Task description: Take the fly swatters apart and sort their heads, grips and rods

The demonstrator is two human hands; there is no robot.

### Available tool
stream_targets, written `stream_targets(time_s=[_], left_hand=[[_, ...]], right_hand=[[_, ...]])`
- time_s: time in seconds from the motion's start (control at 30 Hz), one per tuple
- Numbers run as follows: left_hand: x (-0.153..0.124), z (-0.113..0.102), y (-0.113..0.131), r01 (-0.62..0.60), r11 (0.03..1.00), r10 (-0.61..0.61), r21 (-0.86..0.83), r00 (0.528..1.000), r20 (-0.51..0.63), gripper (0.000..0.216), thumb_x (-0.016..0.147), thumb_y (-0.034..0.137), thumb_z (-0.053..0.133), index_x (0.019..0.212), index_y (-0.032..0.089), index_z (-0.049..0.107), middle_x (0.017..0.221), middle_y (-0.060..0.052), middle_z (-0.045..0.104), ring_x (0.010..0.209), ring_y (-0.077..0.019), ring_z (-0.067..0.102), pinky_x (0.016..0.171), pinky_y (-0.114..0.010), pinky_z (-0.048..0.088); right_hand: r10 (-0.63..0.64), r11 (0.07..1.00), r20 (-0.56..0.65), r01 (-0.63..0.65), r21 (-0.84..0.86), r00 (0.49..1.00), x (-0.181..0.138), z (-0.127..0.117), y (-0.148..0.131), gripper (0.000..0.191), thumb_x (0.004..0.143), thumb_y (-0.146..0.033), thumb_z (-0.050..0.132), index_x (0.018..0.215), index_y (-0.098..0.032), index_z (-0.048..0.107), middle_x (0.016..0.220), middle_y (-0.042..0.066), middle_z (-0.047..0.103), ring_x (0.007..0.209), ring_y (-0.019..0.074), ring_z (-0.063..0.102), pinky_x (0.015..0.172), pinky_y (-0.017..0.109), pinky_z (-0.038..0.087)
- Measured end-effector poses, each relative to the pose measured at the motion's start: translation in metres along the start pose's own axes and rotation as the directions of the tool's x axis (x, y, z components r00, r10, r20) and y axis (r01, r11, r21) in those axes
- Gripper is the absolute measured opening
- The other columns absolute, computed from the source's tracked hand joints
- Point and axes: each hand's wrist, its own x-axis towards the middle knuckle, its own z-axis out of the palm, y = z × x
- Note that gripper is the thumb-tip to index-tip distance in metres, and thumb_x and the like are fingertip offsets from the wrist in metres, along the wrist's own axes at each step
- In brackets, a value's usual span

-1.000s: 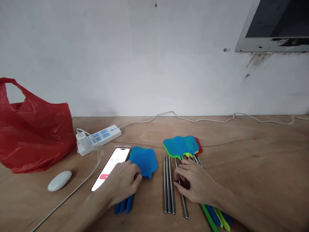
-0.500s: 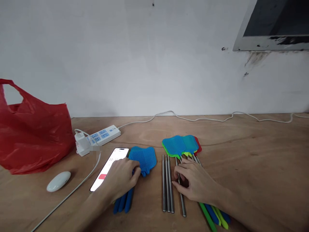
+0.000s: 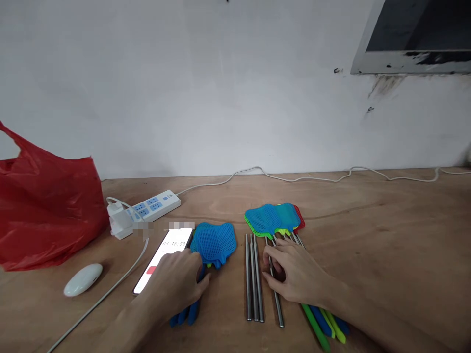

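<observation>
The step in hand looks like sorting fly swatters. The left hand [image 3: 176, 284] lies palm down, fingers together, on the blue swatters [image 3: 213, 241]. The right hand [image 3: 294, 274] rests fingers loosely curled on a steel rod [image 3: 275, 294], just right of three rods [image 3: 253, 279]; next seems to need pinching it.

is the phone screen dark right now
No, the phone beside the left hand is lit, showing a white screen with timer digits and a red button.
</observation>
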Motion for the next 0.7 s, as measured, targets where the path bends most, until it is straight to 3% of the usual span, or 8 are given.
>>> stream_targets(time_s=[0.13, 0.37, 0.53, 0.7], left_hand=[[-0.001, 0.001, -0.002, 0.016, 0.999, -0.016, -0.041, 1.000, -0.008, 0.025, 0.083, 0.036, 0.058, 0.063, 0.021, 0.061, 0.068, -0.006, 0.065, 0.068, -0.0278, 0.065, 0.059, -0.034, 0.039], [-0.010, -0.003, 0.008, -0.055, 0.981, 0.080, -0.183, 0.989, 0.128, 0.019, 0.078, 0.034, 0.065, 0.064, 0.022, 0.060, 0.074, -0.004, 0.069, 0.075, -0.0281, 0.065, 0.061, -0.034, 0.037], [-0.010, -0.007, 0.011, -0.011, 0.984, 0.035, -0.176, 0.990, 0.137, 0.027, 0.080, 0.042, 0.067, 0.064, 0.022, 0.060, 0.071, -0.004, 0.066, 0.072, -0.0292, 0.064, 0.062, -0.035, 0.037], [-0.010, -0.004, 0.008, -0.003, 0.989, 0.025, -0.148, 0.988, 0.152, 0.024, 0.083, 0.038, 0.063, 0.065, 0.022, 0.060, 0.073, -0.005, 0.067, 0.073, -0.0303, 0.065, 0.060, -0.035, 0.035]], right_hand=[[0.016, 1.000, -0.018, -0.016, -0.014, 1.000, 0.000, 0.000, 0.000, 0.011, 0.075, -0.017, 0.062, 0.080, -0.020, 0.053, 0.068, -0.001, 0.057, 0.074, 0.0202, 0.053, 0.068, 0.031, 0.031], [0.107, 0.994, 0.019, -0.107, -0.023, 0.994, 0.000, 0.002, -0.002, 0.030, 0.075, -0.016, 0.059, 0.105, -0.017, 0.057, 0.072, 0.000, 0.056, 0.070, 0.0208, 0.052, 0.063, 0.029, 0.029], [0.125, 0.990, 0.016, -0.124, -0.071, 0.992, 0.000, 0.006, 0.000, 0.022, 0.080, -0.014, 0.055, 0.102, -0.018, 0.058, 0.069, 0.000, 0.054, 0.068, 0.0204, 0.052, 0.061, 0.029, 0.027], [0.140, 0.990, -0.020, -0.141, -0.007, 0.990, 0.000, 0.006, 0.003, 0.027, 0.075, -0.010, 0.057, 0.100, -0.020, 0.058, 0.066, -0.003, 0.054, 0.066, 0.0187, 0.053, 0.061, 0.028, 0.029]])
